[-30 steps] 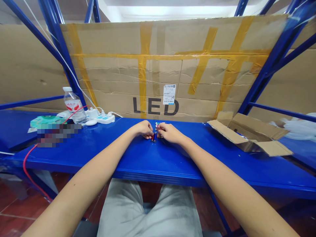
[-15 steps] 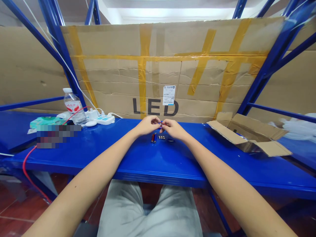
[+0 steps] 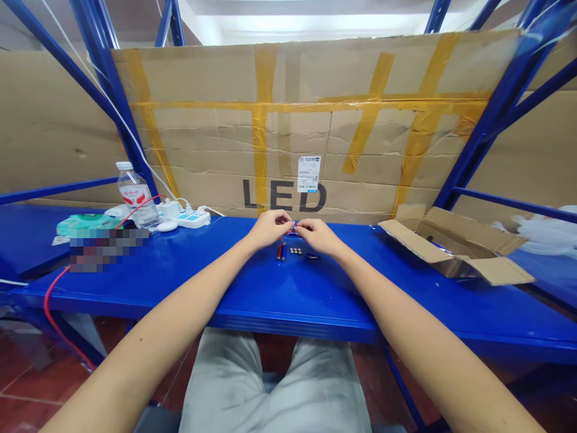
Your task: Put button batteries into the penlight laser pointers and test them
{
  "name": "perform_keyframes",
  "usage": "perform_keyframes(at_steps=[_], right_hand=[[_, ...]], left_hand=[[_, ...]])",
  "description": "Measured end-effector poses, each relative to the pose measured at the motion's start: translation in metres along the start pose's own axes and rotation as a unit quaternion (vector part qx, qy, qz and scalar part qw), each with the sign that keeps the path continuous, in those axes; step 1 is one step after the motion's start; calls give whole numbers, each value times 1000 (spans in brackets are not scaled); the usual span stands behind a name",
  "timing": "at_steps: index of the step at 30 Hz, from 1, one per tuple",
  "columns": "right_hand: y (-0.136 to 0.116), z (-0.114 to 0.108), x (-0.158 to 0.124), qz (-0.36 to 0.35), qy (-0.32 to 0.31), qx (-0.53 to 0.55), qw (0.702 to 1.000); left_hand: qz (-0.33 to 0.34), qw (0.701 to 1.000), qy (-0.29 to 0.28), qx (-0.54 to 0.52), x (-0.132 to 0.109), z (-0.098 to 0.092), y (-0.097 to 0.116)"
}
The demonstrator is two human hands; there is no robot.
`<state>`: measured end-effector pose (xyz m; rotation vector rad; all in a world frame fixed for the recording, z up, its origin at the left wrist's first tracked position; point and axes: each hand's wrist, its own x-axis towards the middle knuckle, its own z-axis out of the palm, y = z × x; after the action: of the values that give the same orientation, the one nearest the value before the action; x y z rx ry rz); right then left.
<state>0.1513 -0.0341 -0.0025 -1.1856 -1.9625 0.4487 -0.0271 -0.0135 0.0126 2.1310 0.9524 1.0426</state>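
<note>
Over the blue table, my left hand [image 3: 271, 228] and my right hand [image 3: 318, 234] meet, fingertips nearly touching. Both are closed in a pinch around a small shiny reddish piece [image 3: 294, 225], partly hidden by the fingers and too small to identify. Just below the fingertips, red and blue metallic tubing [image 3: 294, 234] shows between the hands. Nearer me, a red tube [image 3: 279, 252] and a blue tube [image 3: 283, 252] lie side by side. To their right sit several small silvery button cells [image 3: 296, 251] in a tight group, then a small dark item [image 3: 312, 257].
An open cardboard box [image 3: 451, 246] stands on the right of the table [image 3: 293, 288]. On the left are a water bottle [image 3: 135, 195], a white power strip [image 3: 193, 218], a green packet [image 3: 85, 224] and a red cable [image 3: 53, 300]. A large cardboard sheet [image 3: 202, 144] stands behind.
My fingers have shifted slightly around the small piece, and more of the red and blue tubing shows beneath them. The tubes and cells on the table stay put.
</note>
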Motion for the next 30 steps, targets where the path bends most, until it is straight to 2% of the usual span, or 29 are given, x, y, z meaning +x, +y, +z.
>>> perform_keyframes(at_steps=[6,11,15,23,27,30], right_hand=[[-1,-2,0,0,-11,2,1000],[5,1,2,19,8,33,999],[10,2,3,11,10,52,999],[-3,-1,-3,-30,36,-84,995],[-7,-2,-4,-7,31,-91,995],[-7,-3,-3,9,42,-75,996]], left_hand=[[9,1000,1,-12,-1,2,0],[34,999,-23,-34,-1,2,-2],[44,998,-15,-44,1,3,-6],[35,999,-3,-40,0,4,-5],[28,999,-11,-23,0,4,-4],[7,999,-1,-49,1,3,-5]])
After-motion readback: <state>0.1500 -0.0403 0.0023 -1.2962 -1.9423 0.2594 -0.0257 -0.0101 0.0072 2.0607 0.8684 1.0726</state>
